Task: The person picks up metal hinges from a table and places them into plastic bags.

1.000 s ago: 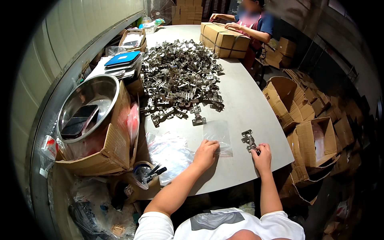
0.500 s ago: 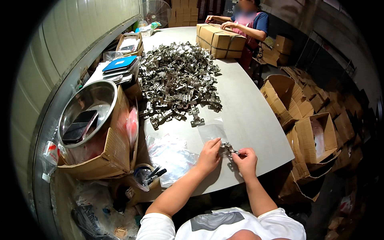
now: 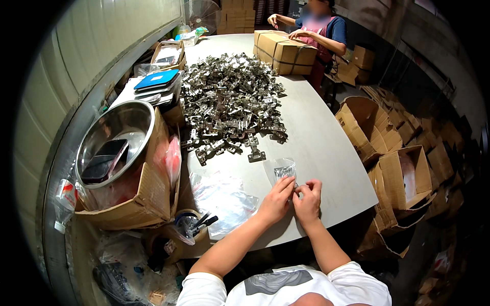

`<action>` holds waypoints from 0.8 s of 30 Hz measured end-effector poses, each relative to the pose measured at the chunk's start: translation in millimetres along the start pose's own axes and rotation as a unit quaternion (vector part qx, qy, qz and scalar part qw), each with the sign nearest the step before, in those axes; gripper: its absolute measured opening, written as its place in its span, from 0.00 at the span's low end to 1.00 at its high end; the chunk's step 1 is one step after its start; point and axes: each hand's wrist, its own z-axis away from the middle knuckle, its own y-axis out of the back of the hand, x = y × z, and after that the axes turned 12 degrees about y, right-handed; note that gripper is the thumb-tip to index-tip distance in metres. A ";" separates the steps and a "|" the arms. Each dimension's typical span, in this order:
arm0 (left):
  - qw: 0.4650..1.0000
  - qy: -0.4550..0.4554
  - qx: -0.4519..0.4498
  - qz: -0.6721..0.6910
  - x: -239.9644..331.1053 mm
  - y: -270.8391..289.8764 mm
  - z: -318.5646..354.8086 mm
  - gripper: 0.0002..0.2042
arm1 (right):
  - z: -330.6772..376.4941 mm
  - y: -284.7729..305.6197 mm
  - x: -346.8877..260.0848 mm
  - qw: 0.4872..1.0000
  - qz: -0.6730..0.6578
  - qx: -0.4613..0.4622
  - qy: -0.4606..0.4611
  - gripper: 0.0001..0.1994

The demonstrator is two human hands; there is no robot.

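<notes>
A small clear plastic bag (image 3: 286, 165) lies on the near part of the table with a metal hinge (image 3: 280, 172) inside its far end. My left hand (image 3: 276, 200) is closed on the bag's near left edge, fingers pressed together. Right beside it, my right hand (image 3: 308, 204) has its fingers curled in a pinch at the bag's near end; the fingertips partly hide what they grip. To the left of my hands lies a spread of flat clear bags (image 3: 224, 199). Beyond them rises a large heap of metal hinges (image 3: 232, 99).
Along the left stand a steel bowl (image 3: 138, 122) with a phone (image 3: 104, 160) in it, a carton (image 3: 140, 201) and a blue item (image 3: 157, 79). Across the table a person (image 3: 332, 33) handles a strapped carton (image 3: 286, 51). Open cartons (image 3: 365, 125) stand off the right edge.
The hinge that was between my hands is now inside the bag. My right hand has moved left, close to my left hand. The person opposite has raised one hand off the carton.
</notes>
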 end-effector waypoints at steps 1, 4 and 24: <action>1.000 0.002 0.001 0.009 -1.1 -0.3 -1.5 0.27 | -0.8 -2.0 0.0 0.999 0.000 -0.009 0.054 0.07; 0.999 0.022 -0.001 0.042 0.5 2.9 -5.3 0.27 | -3.2 -6.6 -7.3 0.999 -0.016 0.041 -0.017 0.09; 0.997 0.023 -0.074 -0.027 5.6 10.8 -2.6 0.34 | 13.9 23.6 10.7 0.970 0.091 0.034 0.221 0.11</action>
